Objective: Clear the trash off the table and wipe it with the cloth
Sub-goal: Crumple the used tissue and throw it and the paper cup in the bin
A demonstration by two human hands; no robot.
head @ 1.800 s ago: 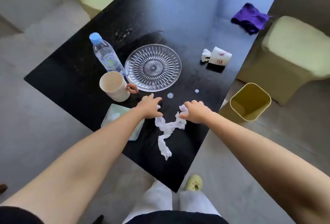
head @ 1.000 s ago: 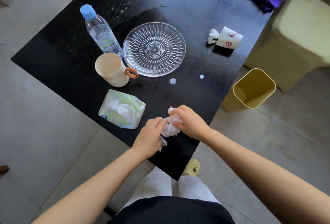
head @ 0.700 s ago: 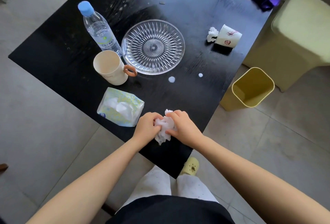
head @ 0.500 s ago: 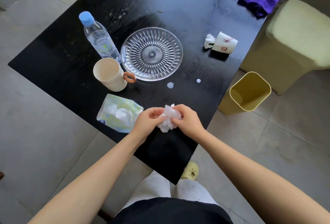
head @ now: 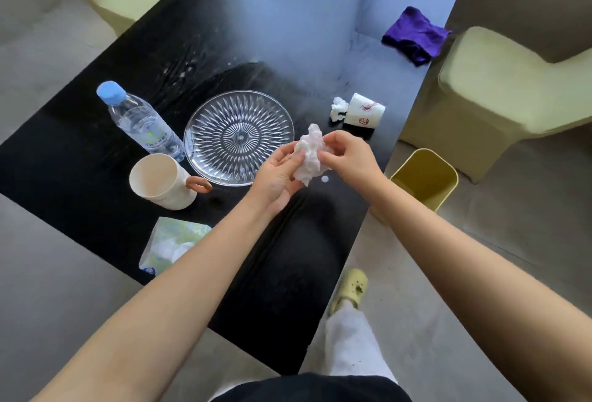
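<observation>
A crumpled white tissue (head: 309, 158) is held above the black table (head: 96, 183), pinched between both hands. My left hand (head: 275, 177) cups it from below and my right hand (head: 347, 158) grips its right side. A tipped paper cup (head: 365, 110) lies near the table's right edge with a small tissue wad (head: 339, 109) at its mouth. A small white scrap (head: 324, 179) lies on the table under my hands. The purple cloth (head: 415, 34) rests at the far right corner. A yellow trash bin (head: 424, 179) stands on the floor to the right of the table.
A glass plate (head: 238, 137), a water bottle (head: 141, 122), a cream mug (head: 160, 182) and a tissue pack (head: 173, 243) stand on the table's left half. Pale green stools (head: 512, 87) flank the table at right and far left. My slippered foot (head: 350, 286) is by the near corner.
Both hands gathered the long strip of tissue into a ball at the near edge, then lifted it off the table and carried it farther in, beside the glass plate.
</observation>
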